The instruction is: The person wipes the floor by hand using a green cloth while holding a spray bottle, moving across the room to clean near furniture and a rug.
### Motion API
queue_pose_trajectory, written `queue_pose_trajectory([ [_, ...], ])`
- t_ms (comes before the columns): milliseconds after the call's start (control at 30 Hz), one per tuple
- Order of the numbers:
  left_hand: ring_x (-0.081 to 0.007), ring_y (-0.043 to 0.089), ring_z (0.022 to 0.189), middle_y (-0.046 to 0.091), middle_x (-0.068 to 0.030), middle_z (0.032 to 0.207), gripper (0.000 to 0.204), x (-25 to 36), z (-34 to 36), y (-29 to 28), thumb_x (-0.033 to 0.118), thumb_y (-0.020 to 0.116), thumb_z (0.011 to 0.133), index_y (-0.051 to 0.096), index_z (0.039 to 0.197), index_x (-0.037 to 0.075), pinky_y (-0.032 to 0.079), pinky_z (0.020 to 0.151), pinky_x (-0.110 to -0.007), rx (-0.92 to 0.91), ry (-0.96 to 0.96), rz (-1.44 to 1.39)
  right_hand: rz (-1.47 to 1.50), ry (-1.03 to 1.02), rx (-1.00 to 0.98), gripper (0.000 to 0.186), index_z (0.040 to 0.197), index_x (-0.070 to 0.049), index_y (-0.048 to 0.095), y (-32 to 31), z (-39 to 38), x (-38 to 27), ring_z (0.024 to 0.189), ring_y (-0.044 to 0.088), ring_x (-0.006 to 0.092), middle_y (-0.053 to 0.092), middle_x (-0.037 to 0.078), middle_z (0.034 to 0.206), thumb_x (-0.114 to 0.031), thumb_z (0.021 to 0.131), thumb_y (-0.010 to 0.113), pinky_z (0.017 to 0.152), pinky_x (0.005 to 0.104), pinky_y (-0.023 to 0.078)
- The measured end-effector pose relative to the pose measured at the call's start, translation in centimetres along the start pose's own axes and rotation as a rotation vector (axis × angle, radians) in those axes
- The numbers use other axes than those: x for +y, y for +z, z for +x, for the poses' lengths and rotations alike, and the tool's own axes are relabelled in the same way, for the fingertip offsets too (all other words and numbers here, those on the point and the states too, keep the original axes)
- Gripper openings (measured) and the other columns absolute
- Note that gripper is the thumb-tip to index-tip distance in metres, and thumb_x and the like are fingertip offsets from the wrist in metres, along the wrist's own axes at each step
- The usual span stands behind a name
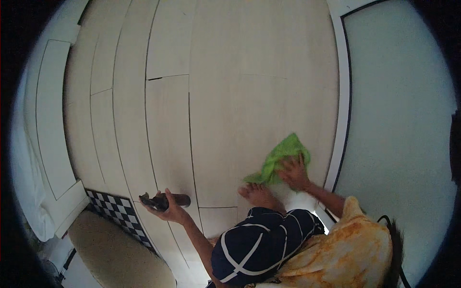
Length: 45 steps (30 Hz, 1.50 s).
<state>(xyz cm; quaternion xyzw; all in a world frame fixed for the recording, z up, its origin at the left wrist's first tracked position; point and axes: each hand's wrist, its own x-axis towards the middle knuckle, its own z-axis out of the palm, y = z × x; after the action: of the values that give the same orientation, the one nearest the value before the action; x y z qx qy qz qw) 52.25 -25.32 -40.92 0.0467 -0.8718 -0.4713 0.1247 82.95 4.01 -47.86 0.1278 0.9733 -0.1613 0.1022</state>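
My left hand (172, 211) is closed around a dark brown bottle (180, 200), held on its side low over the floor. The bottle's dark top end, which looks like a spray head, points left and is partly covered by my fingers. On the floor to the right, my right hand (295, 174) presses on a bright green cloth (288, 146) with its fingers bent over the bunched fabric. Part of the cloth trails left toward my bare foot (259, 194). The underside of the cloth is hidden.
Pale plank flooring (216, 120) with dark seams lies before me. A frosted panel (394, 120) in a white frame stands along the right. At the left are a white panelled unit (52, 115), a black-and-white checkered strip (117, 213) and a beige rounded surface (115, 249).
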Motion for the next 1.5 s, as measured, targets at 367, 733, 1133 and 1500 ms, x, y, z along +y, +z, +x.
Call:
queue_pose_trajectory([
  [367, -0.019, 0.051, 0.1, 0.035, -0.0169, 0.138, 0.081, 0.2, 0.8, 1.9, 0.009, 0.064, 0.074, 0.022, 0.143, 0.014, 0.05, 0.074, -0.03, -0.136, 0.155, 0.114, -0.106, 0.562, 0.597, 0.066, 0.142, -0.022, 0.029, -11.0, 25.2, 22.8, 0.137, 0.016, 0.033, 0.017, 0.007, 0.15, -0.054, 0.087, 0.045, 0.108, 0.0562, 0.007],
  [733, -0.0231, 0.054, 0.096, 0.039, -0.015, 0.136, 0.092, 1.0, 0.4, -0.9, 0.006, 0.067, 0.071, 0.015, 0.145, 0.017, 0.047, 0.085, -0.035, -0.224, 0.098, 0.098, -0.055, 0.699, 0.338, 0.078, 0.14, -0.014, 0.031, 3.2, -1.1, 3.7, 0.136, 0.011, 0.0409, 0.009, 0.018, 0.15, -0.051, 0.078, 0.06, 0.105, 0.0619, 0.006],
  [1133, -0.0193, 0.056, 0.092, 0.05, -0.0126, 0.126, 0.097, 4.7, -5.6, -11.6, 0.015, 0.077, 0.064, 0.021, 0.143, 0.014, 0.049, 0.081, -0.033, 0.07, -0.171, 0.189, 0.094, 0.149, 0.413, 0.072, 0.136, -0.014, 0.04, -5.5, 44.2, -7.2, 0.132, 0.027, 0.0353, 0.033, 0.016, 0.142, -0.049, 0.077, 0.061, 0.106, 0.0584, 0.014],
  [1500, -0.0124, 0.054, 0.07, 0.063, -0.0093, 0.103, 0.08, -5.8, -6.2, -20.1, 0.017, 0.072, 0.076, 0.027, 0.143, 0.021, 0.047, 0.068, -0.029, -0.143, -0.2, -0.12, 0.478, -0.176, 0.095, 0.038, 0.119, -0.005, 0.056, -1.8, 19.4, -8.2, 0.122, 0.042, 0.0315, 0.047, 0.017, 0.132, -0.023, 0.085, 0.058, 0.103, 0.0396, 0.03],
])
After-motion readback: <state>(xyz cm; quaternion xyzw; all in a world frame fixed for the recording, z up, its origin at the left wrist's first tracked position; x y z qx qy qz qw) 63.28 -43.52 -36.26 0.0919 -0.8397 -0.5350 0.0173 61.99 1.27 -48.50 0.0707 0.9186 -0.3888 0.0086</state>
